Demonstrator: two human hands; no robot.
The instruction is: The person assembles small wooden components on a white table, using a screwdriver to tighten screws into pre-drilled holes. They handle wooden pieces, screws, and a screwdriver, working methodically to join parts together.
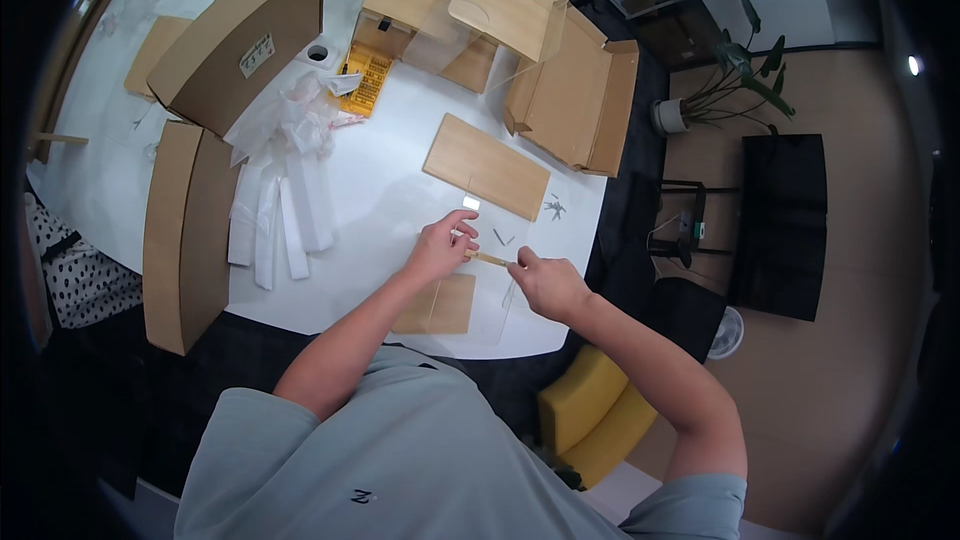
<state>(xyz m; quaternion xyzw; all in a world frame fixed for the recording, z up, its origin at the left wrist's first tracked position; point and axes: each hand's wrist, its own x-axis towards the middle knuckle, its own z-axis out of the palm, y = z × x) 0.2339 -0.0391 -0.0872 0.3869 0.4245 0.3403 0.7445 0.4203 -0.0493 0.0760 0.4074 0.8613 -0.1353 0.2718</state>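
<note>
A thin wood-coloured strip (490, 259) spans the gap between my two hands, above the near part of the white table. My right hand (548, 285) is closed around its right end. At the other end, my left hand (438, 248) pinches it between thumb and curled fingers, the upper finger bent away. Just beyond the left fingers is a small white square piece (471, 204). A rectangular wooden board (487, 166) lies flat farther off. Below my hands rests a smaller wooden panel (449, 304), beside a clear sheet (490, 320). Several small metal pieces (555, 206) lie right of the board.
Cardboard boxes (190, 230) stand on the left, next to white wrapping and foam strips (285, 210). A yellow tool case (366, 80) lies behind them. At the back are a wood-and-clear-panel assembly (490, 0) and an open cardboard box (575, 90). A yellow chair (590, 405) is at lower right.
</note>
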